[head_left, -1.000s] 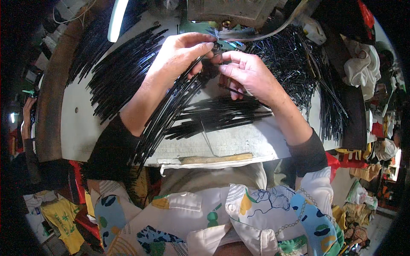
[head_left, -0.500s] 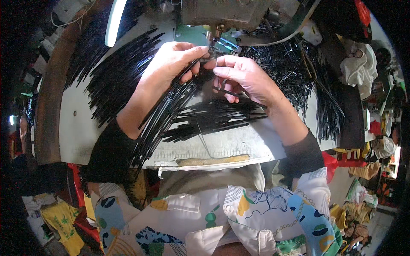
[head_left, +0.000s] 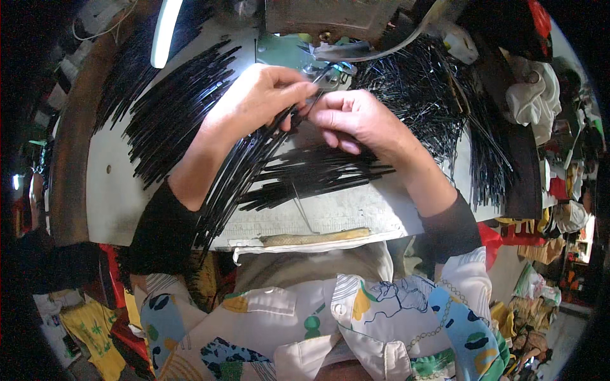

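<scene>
My left hand (head_left: 264,98) is closed in a pinch, its thumb pointing right, with thin black strips under its fingers. More black strips (head_left: 235,184) run from it down along my left forearm. My right hand (head_left: 356,120) meets it fingertip to fingertip, thumb and forefinger pressed together; what they pinch is small and smeared. Just beyond both hands is the green and metal bed (head_left: 286,54) of a sewing machine. Its grey head (head_left: 330,16) hangs above, and a curved grey piece (head_left: 346,52) crosses where the needle would be.
Black strips lie in a left pile (head_left: 178,114), a middle pile (head_left: 305,181) and a tangled right heap (head_left: 413,95). A tan rod (head_left: 314,238) lies along the front edge of the white tabletop (head_left: 105,203). A lit lamp tube (head_left: 166,35) hangs upper left.
My right hand has moved left and closed up against my left hand. The black strip that stuck out across its palm no longer shows. The curved grey piece now sits over the needle area.
</scene>
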A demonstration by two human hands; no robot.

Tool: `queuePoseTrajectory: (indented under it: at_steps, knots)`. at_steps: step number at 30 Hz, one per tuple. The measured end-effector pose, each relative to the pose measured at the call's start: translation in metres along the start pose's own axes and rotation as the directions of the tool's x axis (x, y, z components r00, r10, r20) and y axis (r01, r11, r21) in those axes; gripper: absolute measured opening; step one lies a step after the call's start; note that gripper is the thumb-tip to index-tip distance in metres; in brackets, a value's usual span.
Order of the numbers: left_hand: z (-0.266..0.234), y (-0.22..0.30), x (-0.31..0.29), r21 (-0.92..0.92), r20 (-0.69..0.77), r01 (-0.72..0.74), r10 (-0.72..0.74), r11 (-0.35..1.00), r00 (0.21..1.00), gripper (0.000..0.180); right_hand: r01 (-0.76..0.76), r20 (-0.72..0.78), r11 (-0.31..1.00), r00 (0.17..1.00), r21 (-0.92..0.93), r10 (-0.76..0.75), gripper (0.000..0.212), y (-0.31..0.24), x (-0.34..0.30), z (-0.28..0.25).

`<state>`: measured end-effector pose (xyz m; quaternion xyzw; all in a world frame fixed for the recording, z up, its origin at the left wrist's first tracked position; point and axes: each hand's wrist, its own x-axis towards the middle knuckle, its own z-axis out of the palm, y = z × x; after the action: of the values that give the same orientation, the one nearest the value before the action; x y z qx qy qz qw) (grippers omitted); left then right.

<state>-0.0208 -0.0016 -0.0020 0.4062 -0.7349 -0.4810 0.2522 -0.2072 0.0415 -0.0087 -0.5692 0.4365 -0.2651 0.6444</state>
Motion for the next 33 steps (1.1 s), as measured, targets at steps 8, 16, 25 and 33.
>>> queuePoseTrajectory:
  at_steps: [8,16,25,33]
  knots:
    - [-0.007,-0.007,-0.001,-0.117,0.184,0.124,-0.102,0.985,0.978,0.022,0.015,-0.113,0.985,0.994,0.174,0.005,0.019,0.006,0.004,-0.022]
    - [-0.007,-0.012,0.0,-0.329,0.226,0.206,-0.135,0.922,0.965,0.018,0.07,-0.084,0.913,0.996,0.401,-0.039,0.027,0.009,0.004,-0.034]
    - [-0.021,-0.011,0.002,-0.119,0.058,0.108,-0.102,0.987,0.993,0.029,0.195,-0.304,0.905,0.949,0.377,-0.078,0.024,0.009,0.006,-0.032]
    - [-0.019,-0.021,0.006,-0.343,-0.085,0.071,-0.106,0.936,0.991,0.027,0.33,-0.394,0.833,0.907,0.444,-0.149,0.017,0.012,0.013,-0.032]
